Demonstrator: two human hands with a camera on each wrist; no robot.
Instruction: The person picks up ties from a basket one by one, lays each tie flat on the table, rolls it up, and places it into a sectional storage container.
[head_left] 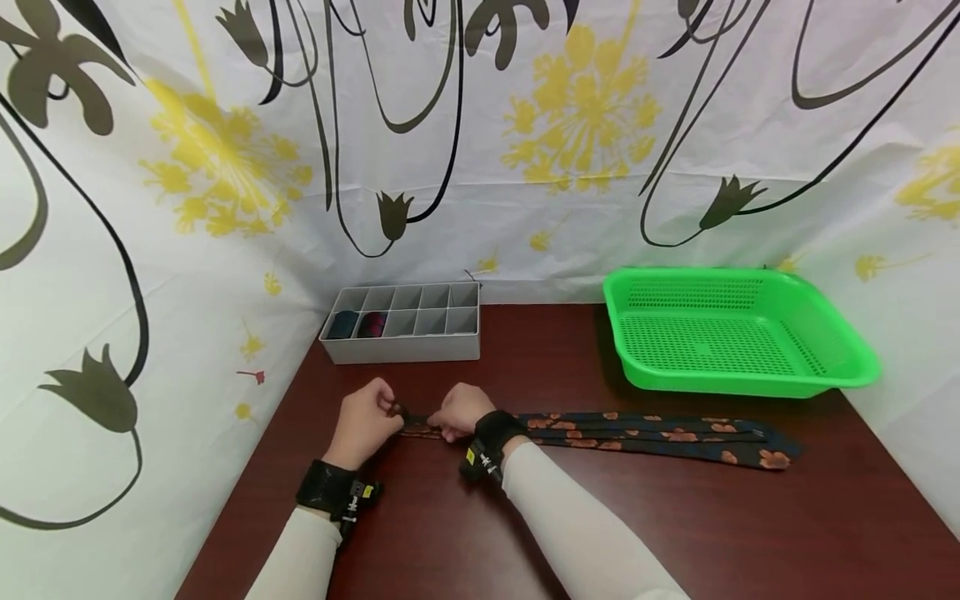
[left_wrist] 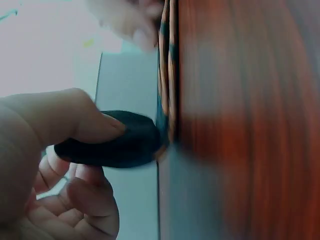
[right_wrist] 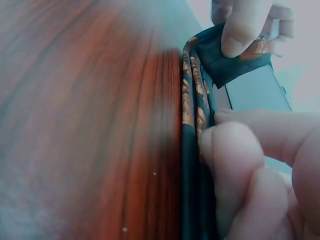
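A dark necktie (head_left: 660, 436) with orange flowers lies folded lengthwise across the brown table (head_left: 675, 533). My left hand (head_left: 366, 419) pinches the tie's folded left end (left_wrist: 125, 142) between thumb and fingers. My right hand (head_left: 461, 410) sits just to its right, fingers curled and pressing on the tie's layers (right_wrist: 192, 125). In the right wrist view the left hand's fingers (right_wrist: 245, 25) hold the dark end up off the table.
A grey divided organiser box (head_left: 405, 323) stands at the back left, with dark rolled items in two left compartments. A green plastic basket (head_left: 731, 333) sits at the back right. Patterned curtain walls enclose the table on three sides.
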